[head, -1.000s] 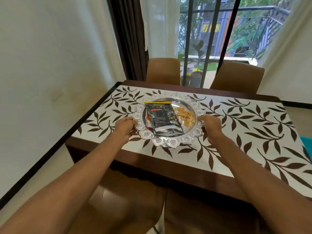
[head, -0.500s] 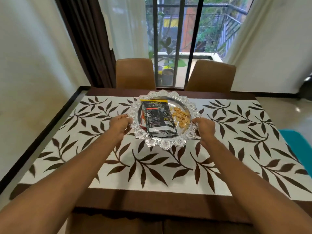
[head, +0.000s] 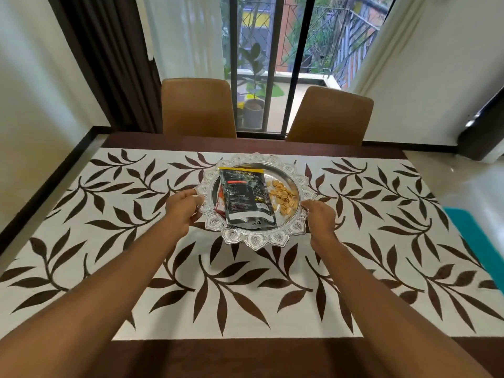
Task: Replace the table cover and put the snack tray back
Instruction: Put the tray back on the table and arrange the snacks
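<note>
Dining room, daylight. Barred glass door (head: pixel 275 64) at 12 o'clock, dark brown curtain (head: pixel 109 64) at 10 o'clock, two tan padded chairs (head: pixel 197 107) (head: pixel 330 115) pushed in at the far side. Teal floor mat (head: pixel 474 241) at 3 o'clock.

Dark wooden counter (head: pixel 245 356) carries a white cloth table cover printed with brown leaf sprays (head: pixel 245 282). The cover lies flat; bare wood shows along the near and far edges.

Round silver metal snack tray with embossed scalloped rim (head: pixel 256 241): over the cover, toward 12 o'clock from its middle. Cannot tell whether the base rests on the cloth or sits just above it.

Tray contents: black foil snack packet (head: pixel 245 200), lying flat, left of centre. A red-and-white packet (head: pixel 219 203) shows at its left edge, mostly hidden beneath. Loose pile of pale tan nut pieces (head: pixel 283 199) at the tray's 3 o'clock.

Left hand (head: pixel 181 208): fingers curled on the tray rim at its 9 o'clock, gripping it.

Right hand (head: pixel 321 218): fingers curled on the rim at its 4 o'clock, gripping it.

Both forearms bare, stretched across the cover.
</note>
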The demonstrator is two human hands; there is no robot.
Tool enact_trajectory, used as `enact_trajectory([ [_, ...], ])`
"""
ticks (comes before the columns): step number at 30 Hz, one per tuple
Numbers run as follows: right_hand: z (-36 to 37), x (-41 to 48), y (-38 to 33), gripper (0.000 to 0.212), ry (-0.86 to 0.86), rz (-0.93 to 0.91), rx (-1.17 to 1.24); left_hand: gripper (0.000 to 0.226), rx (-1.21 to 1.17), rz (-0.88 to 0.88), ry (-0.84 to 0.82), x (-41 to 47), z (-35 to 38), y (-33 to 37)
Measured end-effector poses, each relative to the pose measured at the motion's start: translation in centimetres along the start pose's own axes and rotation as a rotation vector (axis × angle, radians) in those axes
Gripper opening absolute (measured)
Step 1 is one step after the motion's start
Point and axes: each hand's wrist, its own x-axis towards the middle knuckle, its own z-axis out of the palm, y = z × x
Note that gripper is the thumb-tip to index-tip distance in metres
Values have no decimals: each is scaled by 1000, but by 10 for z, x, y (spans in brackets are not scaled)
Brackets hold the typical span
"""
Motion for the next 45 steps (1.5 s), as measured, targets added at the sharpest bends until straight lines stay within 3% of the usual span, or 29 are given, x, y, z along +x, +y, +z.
enact_trajectory([
  [6, -4, 6, 14, 11, -87, -49, -73, 22, 84, 43, 25, -1, 2, -2],
  [8, -6, 7, 16, 18, -77, -82, -138, 25, 138, 85, 49, -4, 1, -3],
  [12, -13, 2, 9, 52, 16, -216, -358, 37, 521, 492, 214, -15, 0, -5],
  [15, -15, -4, 10, 55, 99, -453, -550, 36, 685, 709, 218, -29, 11, -2],
  [19, -4, -15, 5, 35, 56, -741, -689, 50, 955, 712, 96, -41, 35, 6],
  [22, 14, -25, 1, 19, -100, -892, -783, 60, 1083, 531, 72, -44, 50, 10],
  [25, 28, -33, 5, 25, -305, -936, -874, 72, 1041, 358, 67, -39, 63, 9],
  [29, 32, -33, 8, 30, -344, -915, -873, 70, 718, 176, -33, -24, 63, 15],
  [32, 27, -31, 9, 35, -369, -923, -858, 48, 553, 142, -97, -27, 65, 23],
  [38, 23, -31, 10, 33, -412, -933, -904, 39, 654, 187, -106, -29, 65, 20],
  [45, 23, -31, 10, 29, -437, -911, -809, 33, 407, 237, -45, -22, 32, 37],
])
